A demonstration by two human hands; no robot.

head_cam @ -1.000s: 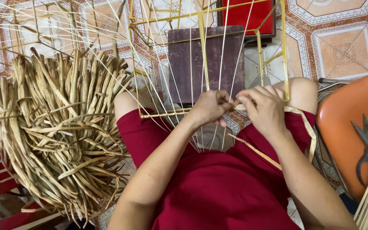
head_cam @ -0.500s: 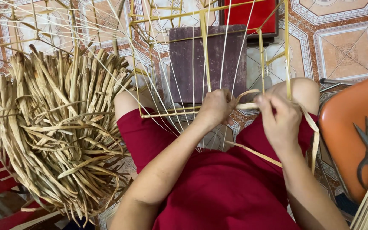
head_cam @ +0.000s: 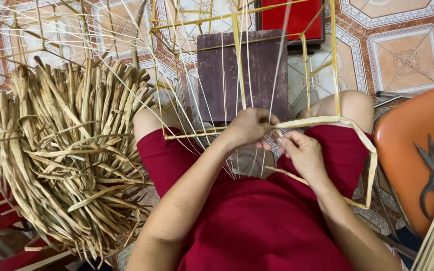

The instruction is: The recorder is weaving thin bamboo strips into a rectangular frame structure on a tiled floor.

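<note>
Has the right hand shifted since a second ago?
Yes. The right hand has dropped from level with the left hand, moving toward the body relative to the dark wooden stool.

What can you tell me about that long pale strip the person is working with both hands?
The flat straw-coloured strip looks like dried plant fibre, thin and ribbon-like. The left hand pinches one end against the yellow wire frame, the right hand touches it just below. From there it runs right over the knee, loops down beside the red shorts, and comes back toward the lap.
</note>
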